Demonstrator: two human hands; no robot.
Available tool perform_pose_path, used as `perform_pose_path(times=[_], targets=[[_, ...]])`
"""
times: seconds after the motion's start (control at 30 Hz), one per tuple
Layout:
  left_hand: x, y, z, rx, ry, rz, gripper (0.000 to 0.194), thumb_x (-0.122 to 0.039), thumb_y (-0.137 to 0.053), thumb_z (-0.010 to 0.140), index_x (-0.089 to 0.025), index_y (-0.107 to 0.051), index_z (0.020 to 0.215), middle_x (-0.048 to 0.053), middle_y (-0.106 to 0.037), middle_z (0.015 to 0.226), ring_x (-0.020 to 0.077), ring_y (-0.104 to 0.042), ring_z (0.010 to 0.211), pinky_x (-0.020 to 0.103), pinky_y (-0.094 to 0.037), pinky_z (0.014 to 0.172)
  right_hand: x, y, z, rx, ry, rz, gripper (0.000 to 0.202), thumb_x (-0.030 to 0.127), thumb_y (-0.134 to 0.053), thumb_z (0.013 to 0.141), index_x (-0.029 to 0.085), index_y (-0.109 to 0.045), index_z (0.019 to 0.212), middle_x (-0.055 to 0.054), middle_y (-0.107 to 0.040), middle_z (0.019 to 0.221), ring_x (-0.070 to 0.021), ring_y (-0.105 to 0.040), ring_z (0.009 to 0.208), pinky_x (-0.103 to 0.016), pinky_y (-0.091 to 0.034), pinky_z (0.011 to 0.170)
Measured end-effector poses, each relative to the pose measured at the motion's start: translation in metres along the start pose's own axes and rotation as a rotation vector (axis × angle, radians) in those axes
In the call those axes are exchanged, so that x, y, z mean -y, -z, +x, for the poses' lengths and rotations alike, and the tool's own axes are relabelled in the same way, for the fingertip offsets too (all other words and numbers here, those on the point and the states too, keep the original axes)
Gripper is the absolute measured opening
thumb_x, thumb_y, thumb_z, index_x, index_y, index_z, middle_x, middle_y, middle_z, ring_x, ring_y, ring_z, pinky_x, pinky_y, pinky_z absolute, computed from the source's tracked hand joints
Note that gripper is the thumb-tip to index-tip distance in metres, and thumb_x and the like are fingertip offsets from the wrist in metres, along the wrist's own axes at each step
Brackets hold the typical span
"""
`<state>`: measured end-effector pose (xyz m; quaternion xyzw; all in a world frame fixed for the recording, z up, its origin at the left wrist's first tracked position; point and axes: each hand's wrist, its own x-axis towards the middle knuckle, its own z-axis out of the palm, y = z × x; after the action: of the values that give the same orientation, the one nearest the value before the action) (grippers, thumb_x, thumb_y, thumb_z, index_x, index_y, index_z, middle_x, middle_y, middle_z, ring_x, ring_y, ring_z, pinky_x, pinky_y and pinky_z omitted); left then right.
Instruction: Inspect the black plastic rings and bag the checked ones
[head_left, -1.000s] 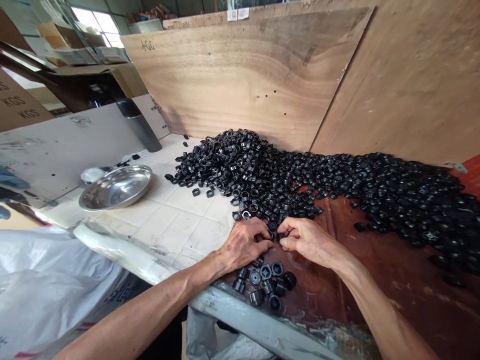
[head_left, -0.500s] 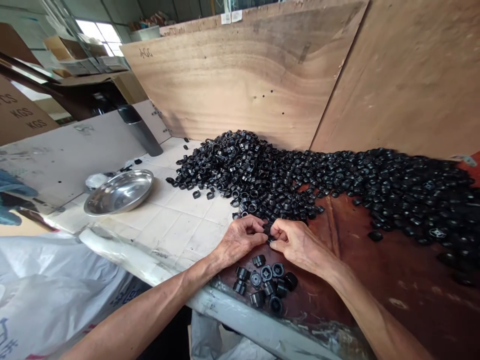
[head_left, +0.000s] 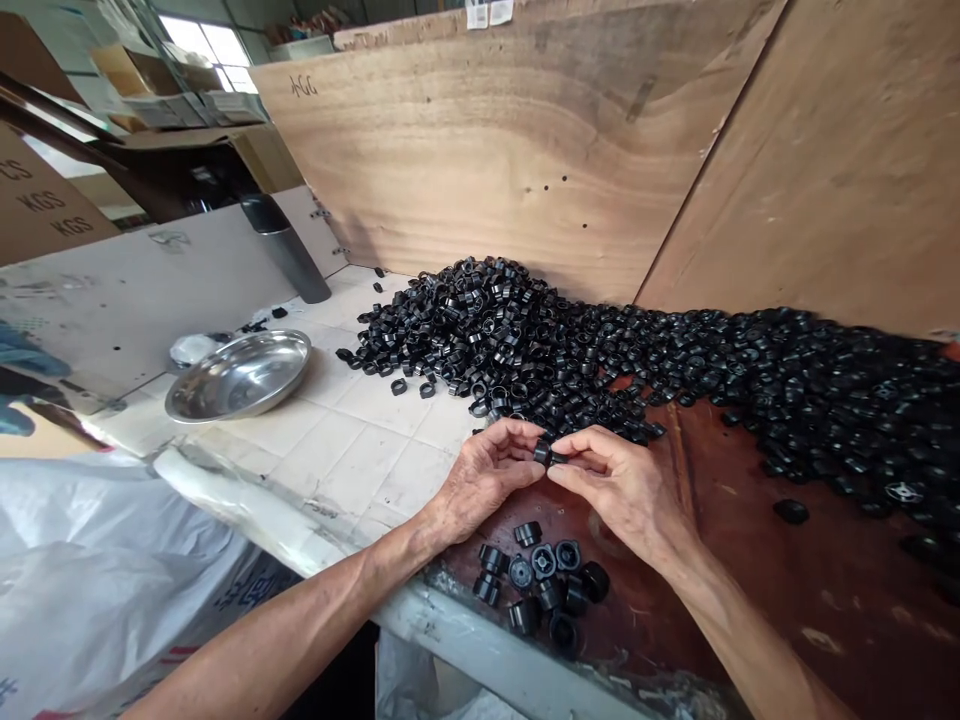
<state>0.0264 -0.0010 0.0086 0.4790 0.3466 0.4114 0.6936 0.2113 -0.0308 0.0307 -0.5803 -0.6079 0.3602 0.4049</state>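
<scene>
1. Left hand: thumb and index finger nearly closed, pinching a black ring. Right hand: same narrow pinch, on a small black part at the ring's right side. Both are over the table, just in front of the ring pile.
2. Main risk: slip. Only fingertips grip, the pieces are small and look smooth; an off-axis push could pop one out.
3. Misalignment: if the two faces meet tilted, they could jam or mark. Fingers hide the contact; can't tell if they're seated.
4. Lost piece: a dropped one could blend into the ring pile. Same color, hard to pick out.
5. Finished-looking cluster sits below the hands, near the table's front edge. A low forearm or wrist could knock pieces off.
6. Mix-up: the ring pile runs into the flat-part pile; no divider visible, so a wrong grab is possible.
7. Metal bowl is well clear of the hands, low risk.
</scene>
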Motion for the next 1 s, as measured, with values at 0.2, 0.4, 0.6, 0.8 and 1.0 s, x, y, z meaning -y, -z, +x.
perform_pose_path(times=[0.2, 0.4, 0.6, 0.8, 1.0], targets=[[-0.006, -0.003, -0.001, -0.013, 0.05, -0.06, 0.033, -0.018, -0.083, 0.072, -0.014, -0.07, 0.101, 0.007, -0.076, 0.098, 0.0182, -0.071, 0.09, 0.032, -0.054, 0.087, 0.001, 0.001, -0.001, -0.007, 0.116, -0.013, 0.02, 0.031, -0.066, 0.085, 0.022, -0.077, 0.099, -0.005, -0.073, 0.105, -0.0192, -0.07, 0.095, -0.028, -0.057, 0.081], [-0.004, -0.003, -0.002, 0.001, 0.025, -0.082, 0.034, -0.017, -0.085, 0.07, -0.015, -0.071, 0.101, 0.005, -0.076, 0.097, 0.0161, -0.071, 0.089, 0.029, -0.055, 0.087, 0.004, 0.001, -0.004, -0.022, -0.001, 0.0, 0.021, 0.035, -0.069, 0.081, 0.021, -0.07, 0.097, -0.004, -0.074, 0.09, -0.0181, -0.071, 0.077, -0.027, -0.058, 0.07], [-0.004, -0.003, -0.005, 0.008, -0.004, -0.039, 0.031, -0.021, -0.084, 0.074, -0.015, -0.07, 0.1, 0.004, -0.076, 0.093, 0.0158, -0.071, 0.084, 0.029, -0.056, 0.083, 0.003, -0.007, -0.005, -0.025, 0.043, -0.039, 0.031, 0.042, -0.062, 0.089, 0.02, -0.063, 0.111, -0.004, -0.073, 0.088, -0.0169, -0.072, 0.069, -0.025, -0.058, 0.063], [-0.006, -0.005, -0.005, 0.003, -0.016, -0.022, 0.033, -0.025, -0.085, 0.073, -0.014, -0.069, 0.1, 0.006, -0.076, 0.097, 0.0177, -0.072, 0.087, 0.03, -0.056, 0.084, 0.001, -0.003, -0.005, 0.039, 0.185, -0.159, 0.02, 0.037, -0.055, 0.096, 0.021, -0.063, 0.106, -0.002, -0.07, 0.073, -0.0163, -0.069, 0.064, -0.024, -0.053, 0.062], [-0.003, -0.005, -0.005, 0.003, -0.021, -0.034, 0.034, -0.027, -0.087, 0.072, -0.015, -0.07, 0.099, 0.004, -0.076, 0.091, 0.0159, -0.071, 0.083, 0.03, -0.056, 0.082, -0.007, 0.0, -0.004, 0.063, 0.213, -0.321, 0.034, 0.038, -0.047, 0.101, 0.022, -0.062, 0.075, 0.001, -0.059, 0.055, -0.0139, -0.057, 0.051, -0.026, -0.043, 0.056]])
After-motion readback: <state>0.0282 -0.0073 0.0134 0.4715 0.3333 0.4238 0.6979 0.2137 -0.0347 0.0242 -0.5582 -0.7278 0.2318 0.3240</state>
